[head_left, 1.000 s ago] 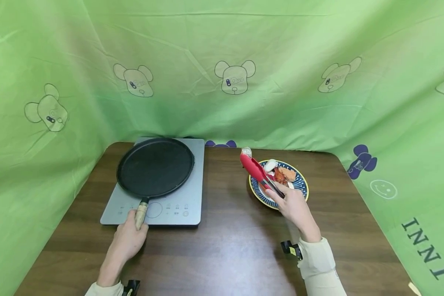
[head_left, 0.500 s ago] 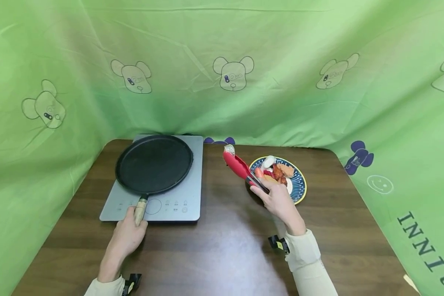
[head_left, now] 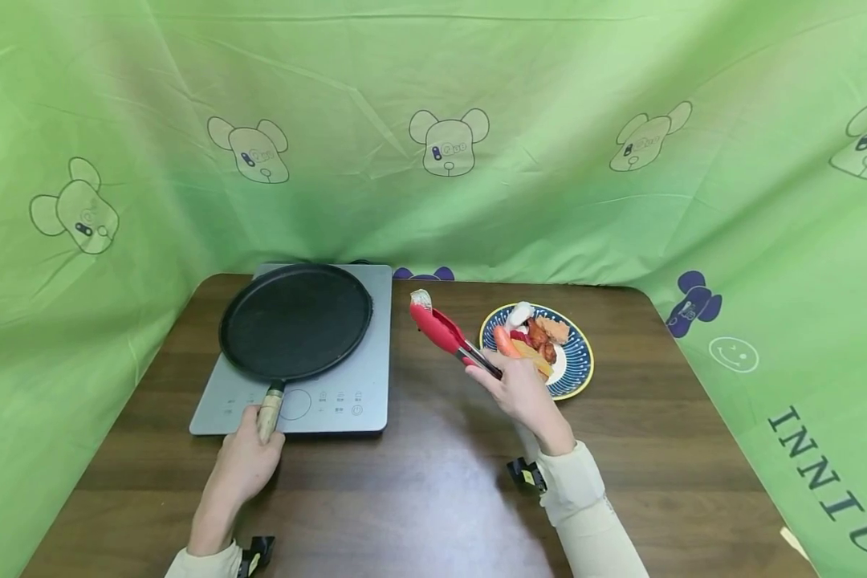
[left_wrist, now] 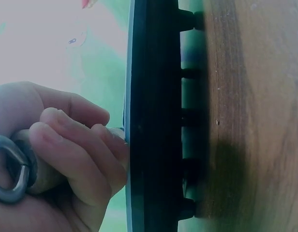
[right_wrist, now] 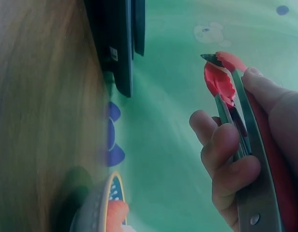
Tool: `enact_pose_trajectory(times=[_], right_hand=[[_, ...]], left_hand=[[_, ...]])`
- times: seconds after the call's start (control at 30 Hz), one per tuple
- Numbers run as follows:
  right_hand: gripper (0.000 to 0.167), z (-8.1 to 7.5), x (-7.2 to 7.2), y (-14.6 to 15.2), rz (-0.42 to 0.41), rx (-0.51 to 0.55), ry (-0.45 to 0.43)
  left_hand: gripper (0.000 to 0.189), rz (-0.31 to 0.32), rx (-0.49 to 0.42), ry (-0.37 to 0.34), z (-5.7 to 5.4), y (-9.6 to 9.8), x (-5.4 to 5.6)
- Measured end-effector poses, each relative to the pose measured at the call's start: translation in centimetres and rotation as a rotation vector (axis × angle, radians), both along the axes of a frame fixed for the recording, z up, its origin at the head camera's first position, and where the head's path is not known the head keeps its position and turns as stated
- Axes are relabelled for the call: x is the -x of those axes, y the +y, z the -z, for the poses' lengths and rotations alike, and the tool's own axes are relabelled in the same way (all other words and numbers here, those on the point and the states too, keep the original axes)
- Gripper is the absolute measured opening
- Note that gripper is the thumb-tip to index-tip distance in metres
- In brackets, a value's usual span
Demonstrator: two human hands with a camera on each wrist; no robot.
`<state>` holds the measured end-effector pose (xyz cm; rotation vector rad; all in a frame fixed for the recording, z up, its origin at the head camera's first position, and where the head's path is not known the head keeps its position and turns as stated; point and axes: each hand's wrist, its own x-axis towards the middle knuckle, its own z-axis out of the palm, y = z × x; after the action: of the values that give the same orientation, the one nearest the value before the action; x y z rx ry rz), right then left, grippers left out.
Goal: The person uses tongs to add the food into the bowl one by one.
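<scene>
My left hand [head_left: 244, 464] grips the pale handle [head_left: 270, 411] of a round black frying pan [head_left: 296, 321]. In the left wrist view its fingers curl round the handle, whose metal hanging ring [left_wrist: 12, 191] shows. My right hand [head_left: 523, 393] holds red-tipped metal tongs [head_left: 444, 331], raised between pan and plate. A small silvery piece [head_left: 421, 299], dark on one side in the right wrist view, is pinched at their tips; its kind is unclear. Behind the hand lies a blue patterned plate [head_left: 584, 371] of food: a white piece, an orange-red stick, browned meat.
The pan sits on a flat silver induction cooktop [head_left: 376, 393] at the table's left. Green printed cloth [head_left: 535, 225] hangs round the back and sides of the wooden table [head_left: 405, 498]. A small pale object [head_left: 793, 542] is at the right edge.
My right hand has carried the tongs and the silvery piece leftward from over the plate, uncovering more of the food. My left hand keeps its grip on the pan handle.
</scene>
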<state>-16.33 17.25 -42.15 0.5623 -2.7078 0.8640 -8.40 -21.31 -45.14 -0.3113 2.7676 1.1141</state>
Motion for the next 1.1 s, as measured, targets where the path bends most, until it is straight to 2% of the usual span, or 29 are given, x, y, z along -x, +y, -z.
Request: enact_pose_trajectory(times=[0.37,0.53,0.83,1.1], right_hand=[[0.018,0.2,0.5,-2.0,-0.051,-0.015,-0.013],[0.021,-0.3,0.8,-3.2,-0.083,-0.033,-0.021],[0.029,-1.5,1.9,-5.0,-0.150,-0.137,0.065],[0.030,-2.0,2.8,-6.7,-0.151,-0.201,0.040]], left_hand=[[0.052,-0.003,0.002,0.002,-0.1,0.2,0.0],[0.052,-0.004,0.003,-0.003,-0.1,0.1,0.0],[0.052,0.001,0.000,0.004,-0.2,0.1,0.1],[0.052,0.001,0.002,0.001,-0.3,0.2,0.0]])
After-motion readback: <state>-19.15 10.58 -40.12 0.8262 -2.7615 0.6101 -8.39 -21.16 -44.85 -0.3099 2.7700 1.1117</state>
